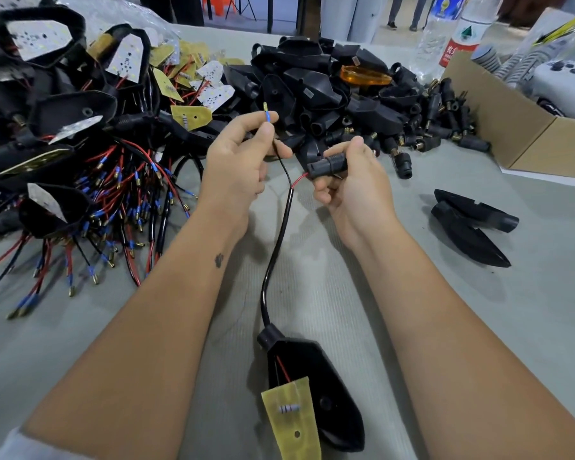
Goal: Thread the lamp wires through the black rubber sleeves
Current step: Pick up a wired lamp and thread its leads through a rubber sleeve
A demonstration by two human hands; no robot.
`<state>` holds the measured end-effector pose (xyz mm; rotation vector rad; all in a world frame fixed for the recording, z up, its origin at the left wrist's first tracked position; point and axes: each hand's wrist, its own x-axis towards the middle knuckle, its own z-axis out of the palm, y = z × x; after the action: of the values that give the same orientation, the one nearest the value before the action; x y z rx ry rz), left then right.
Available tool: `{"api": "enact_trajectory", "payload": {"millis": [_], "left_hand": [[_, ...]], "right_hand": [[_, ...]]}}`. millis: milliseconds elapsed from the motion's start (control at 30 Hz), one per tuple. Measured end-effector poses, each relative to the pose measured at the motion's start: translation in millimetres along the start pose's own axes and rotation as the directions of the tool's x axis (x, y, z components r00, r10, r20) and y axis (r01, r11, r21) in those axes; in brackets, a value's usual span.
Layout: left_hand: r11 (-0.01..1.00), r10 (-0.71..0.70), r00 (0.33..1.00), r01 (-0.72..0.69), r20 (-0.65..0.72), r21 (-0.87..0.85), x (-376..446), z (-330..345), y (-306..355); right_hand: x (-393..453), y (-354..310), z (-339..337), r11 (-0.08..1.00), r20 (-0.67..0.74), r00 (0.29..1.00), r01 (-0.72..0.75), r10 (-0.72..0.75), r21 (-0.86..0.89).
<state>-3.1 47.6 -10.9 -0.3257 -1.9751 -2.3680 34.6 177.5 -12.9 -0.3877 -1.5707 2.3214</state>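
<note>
Both forearms are stretched forward over the grey desk (312,293), the hands raised near its middle, just in front of the far pile of black housings (312,91). The black wire (281,162) with its blue-sleeved terminal (267,116) is pinched upright between the thumb and curled fingers of the left hand (236,167), while the black rubber sleeve (327,167) is gripped lying sideways in the curled fingers of the right hand (349,180), the red wire (300,179) entering its left end. The cable (278,247) is seen running down to the lamp housing (312,390) lying near, between the forearms.
</note>
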Motion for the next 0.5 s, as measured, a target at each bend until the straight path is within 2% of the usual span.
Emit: {"api": "enact_trajectory", "payload": {"millis": [67,133,300,400,500], "left_hand": [[0.997,0.037,0.999,-0.038,0.016,0.06,0.6,-2.6,1.0],[0.97,0.121,0.99,-0.132,0.068,0.206,-0.6,-3.8,-0.6],[0.768,0.25,0.94,-0.339,0.232,0.543,-4.3,-2.5,-7.4],[0.684,0.254,0.92,-0.389,0.297,0.618,-4.1,-2.4,-8.9],[0.636,0.272,0.915,-0.403,0.298,0.658,-4.8,-2.6,-8.7]], "right_hand": [[1.6,-1.4,-1.7,0.999,-0.031,1.0,-0.003,0.005,0.04],[2.6,-2.0,-2.8,0.996,-0.044,0.999,-0.01,0.014,0.092],[3.7,-1.4,-3.4,0.984,-0.031,0.999,-0.038,0.044,0.175],[4.2,-1.7,-4.0,0.978,-0.037,0.998,-0.048,0.057,0.202],[3.9,-1.7,-4.3,0.98,-0.036,0.998,-0.049,0.057,0.192]]}}
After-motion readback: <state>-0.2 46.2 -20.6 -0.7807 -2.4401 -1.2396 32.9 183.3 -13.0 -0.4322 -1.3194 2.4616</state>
